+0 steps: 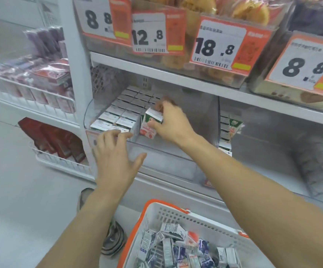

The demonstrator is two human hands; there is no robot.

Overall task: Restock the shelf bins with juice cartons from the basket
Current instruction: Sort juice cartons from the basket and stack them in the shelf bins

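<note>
4 price tags (218, 43) (orange-edged), bagged pastries (249, 10), red packets (50, 140)

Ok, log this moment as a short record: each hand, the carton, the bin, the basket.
right hand: grips a juice carton, tilted, at the open side of the bin
left hand: fingers spread, tips at the bin's front edge, no grip on anything
bin: clear, left part filled with rows of cartons
basket: white with orange rim, below, loose cartons inside
step: carton not yet released
</note>
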